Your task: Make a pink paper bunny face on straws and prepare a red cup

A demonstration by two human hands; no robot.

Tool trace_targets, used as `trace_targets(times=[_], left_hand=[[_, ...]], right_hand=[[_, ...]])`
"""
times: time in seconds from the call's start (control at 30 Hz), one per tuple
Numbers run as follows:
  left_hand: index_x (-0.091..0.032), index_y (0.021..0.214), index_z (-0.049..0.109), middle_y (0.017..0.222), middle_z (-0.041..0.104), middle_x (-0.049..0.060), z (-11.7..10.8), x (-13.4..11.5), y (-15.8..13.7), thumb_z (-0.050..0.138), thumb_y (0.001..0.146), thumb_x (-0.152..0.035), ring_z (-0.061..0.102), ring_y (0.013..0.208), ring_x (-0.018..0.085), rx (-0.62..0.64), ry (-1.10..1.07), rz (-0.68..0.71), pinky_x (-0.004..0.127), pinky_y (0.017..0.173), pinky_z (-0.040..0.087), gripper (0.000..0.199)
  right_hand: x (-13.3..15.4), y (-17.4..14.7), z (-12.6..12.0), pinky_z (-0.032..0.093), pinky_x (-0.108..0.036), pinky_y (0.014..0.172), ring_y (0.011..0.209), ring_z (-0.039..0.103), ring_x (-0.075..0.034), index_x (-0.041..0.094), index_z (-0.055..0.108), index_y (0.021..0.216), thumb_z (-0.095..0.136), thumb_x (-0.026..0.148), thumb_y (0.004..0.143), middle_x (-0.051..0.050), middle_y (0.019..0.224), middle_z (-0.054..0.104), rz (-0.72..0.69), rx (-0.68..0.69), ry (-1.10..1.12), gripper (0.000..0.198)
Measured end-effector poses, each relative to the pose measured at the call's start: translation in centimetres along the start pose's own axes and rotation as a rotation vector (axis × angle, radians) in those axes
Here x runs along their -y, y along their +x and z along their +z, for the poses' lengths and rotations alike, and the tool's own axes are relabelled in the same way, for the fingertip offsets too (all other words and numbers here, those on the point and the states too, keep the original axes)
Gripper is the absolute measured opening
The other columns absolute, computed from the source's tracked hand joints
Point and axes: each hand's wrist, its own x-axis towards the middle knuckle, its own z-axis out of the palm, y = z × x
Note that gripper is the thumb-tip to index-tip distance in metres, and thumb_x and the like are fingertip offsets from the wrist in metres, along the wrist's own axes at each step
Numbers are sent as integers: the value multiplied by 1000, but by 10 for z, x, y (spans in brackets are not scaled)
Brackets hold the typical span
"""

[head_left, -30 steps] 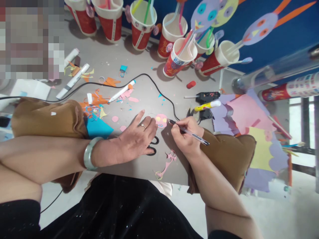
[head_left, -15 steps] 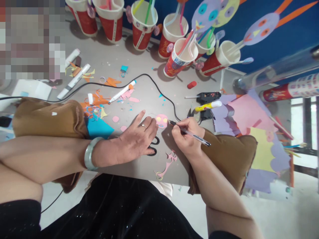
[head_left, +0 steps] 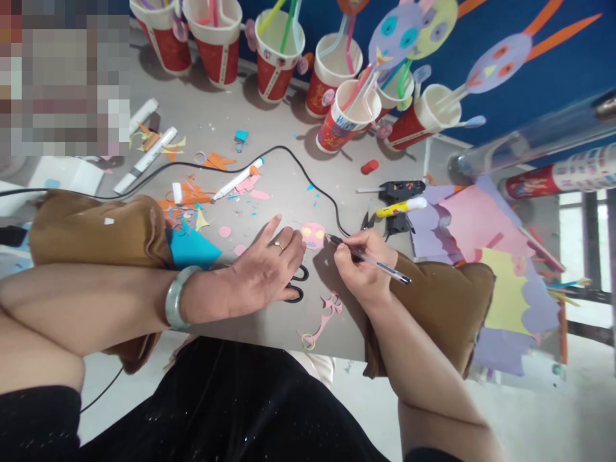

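A small pink paper face point(head_left: 313, 235) with yellow eyes and a blue mouth lies flat on the grey table. My left hand point(head_left: 262, 273) rests palm down with fingers spread, its fingertips on the left edge of the face. Under that hand is a pair of scissors point(head_left: 299, 274); only the black handle loops show. My right hand point(head_left: 368, 263) is closed round a clear-barrelled pen point(head_left: 382, 264) with a dark grip. The pen's tip is close to the right edge of the face; whether it touches, I cannot tell.
Red paper cups point(head_left: 274, 64) with straws and paper faces line the back. A black glue gun point(head_left: 400, 191) and yellow marker point(head_left: 394, 208) lie right of a black cable point(head_left: 308, 176). Brown cushions point(head_left: 99, 228) flank the work. Orange scraps point(head_left: 192, 191) lie left, coloured sheets point(head_left: 476, 218) right.
The pen and my right hand have shifted very slightly right, the tip a little off the face's edge. My left hand stays in place on the face.
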Motion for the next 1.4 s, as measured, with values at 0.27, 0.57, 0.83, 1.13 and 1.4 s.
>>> trace_targets(times=[0.27, 0.57, 0.83, 1.13, 1.4], left_hand=[[-3, 144, 56, 145, 58, 26, 5, 1, -2, 57, 94, -69, 53, 135, 39, -9, -18, -2, 63, 125, 29, 82], [-2, 145, 57, 147, 57, 25, 2, 1, -2, 58, 93, -71, 53, 134, 40, -2, 14, 7, 65, 123, 33, 86], [-3, 146, 55, 149, 57, 25, 0, 1, -2, 54, 98, -67, 53, 137, 39, 13, 18, 6, 62, 125, 30, 80], [-1, 146, 57, 146, 60, 26, 1, 0, 2, 60, 94, -68, 55, 135, 39, 27, -6, 3, 63, 122, 37, 85], [-3, 148, 56, 150, 59, 24, 5, -3, 4, 59, 94, -69, 53, 137, 38, 38, 0, -15, 61, 126, 29, 85]], right_hand=[[1, 1, -3, 49, -27, 46, 44, 59, -15, 25, 54, 79, 62, 26, 83, 5, 54, 59, -25, -28, -13, 9], [2, -5, 0, 54, -31, 48, 52, 65, -17, 26, 58, 83, 61, 32, 86, -2, 69, 70, -133, -100, -25, 7], [4, -3, -1, 54, -26, 47, 51, 66, -15, 26, 59, 90, 64, 23, 84, 2, 69, 71, -231, -38, 77, 8], [3, -1, 1, 54, -26, 49, 51, 66, -15, 25, 62, 85, 63, 30, 87, 1, 66, 70, -223, -17, -29, 5], [5, 1, 5, 50, -24, 47, 47, 62, -13, 24, 62, 85, 65, 28, 87, 4, 63, 68, -234, -16, 19, 5]])
